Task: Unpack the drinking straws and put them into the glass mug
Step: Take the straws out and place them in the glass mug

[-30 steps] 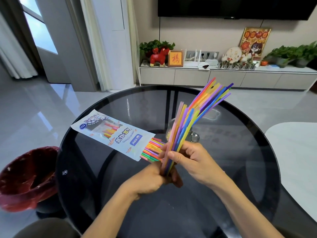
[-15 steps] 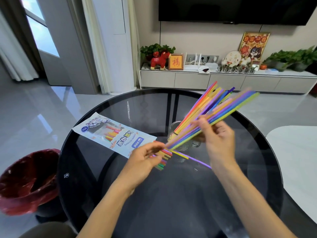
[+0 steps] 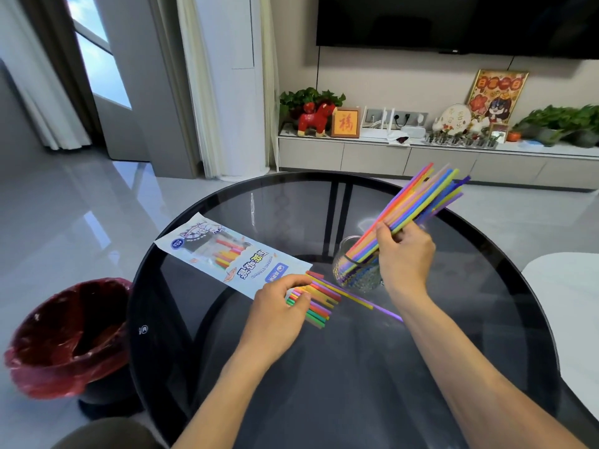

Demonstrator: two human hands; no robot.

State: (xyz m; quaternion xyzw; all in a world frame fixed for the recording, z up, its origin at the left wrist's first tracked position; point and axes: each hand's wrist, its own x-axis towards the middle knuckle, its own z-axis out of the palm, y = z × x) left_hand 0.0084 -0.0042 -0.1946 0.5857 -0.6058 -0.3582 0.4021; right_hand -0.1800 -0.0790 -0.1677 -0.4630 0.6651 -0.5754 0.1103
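Two hands: the left hand [image 3: 275, 306] and the right hand [image 3: 403, 251]; one glass mug [image 3: 358, 273] just below the right grip; one straw packet [image 3: 233, 254] beyond the left grip; one round table [image 3: 340, 384]; one red-lined bin [image 3: 68, 335]; straws in three lots: a tilted bundle [image 3: 421, 196] in the right grip, too many to count; a stubby bunch [image 3: 316, 303] at the left grip; two loose straws [image 3: 366, 303] between the grips.

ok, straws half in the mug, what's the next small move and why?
Probably let the right hand release its bundle of straws so it settles into the glass mug: the lower ends are already inside. The left hand holds more straws at the packet mouth, and a few loose straws remain on the table.
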